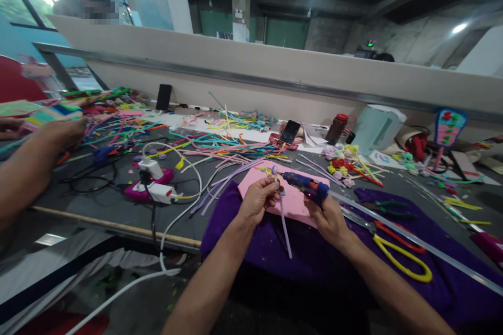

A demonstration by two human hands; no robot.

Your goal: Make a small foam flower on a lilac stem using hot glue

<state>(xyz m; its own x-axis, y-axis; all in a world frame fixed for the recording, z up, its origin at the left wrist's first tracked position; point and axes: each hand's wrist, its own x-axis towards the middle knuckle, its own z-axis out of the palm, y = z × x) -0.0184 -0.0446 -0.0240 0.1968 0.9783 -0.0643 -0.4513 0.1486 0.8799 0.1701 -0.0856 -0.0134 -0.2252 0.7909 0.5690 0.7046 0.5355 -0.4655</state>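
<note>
Fingers of your left hand (257,198) pinched a lilac pipe cleaner (283,220), likely light and bendy; your right hand (328,217) gripped the glue gun (306,187).

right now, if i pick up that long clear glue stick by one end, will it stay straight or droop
The glue stick is very long and thin, so it would probably sag if held by one end. It looks smooth and round, so it may roll or slip on the purple cloth. It feeds the glue gun in the right hand, so pulling it would likely tug the gun.
</note>
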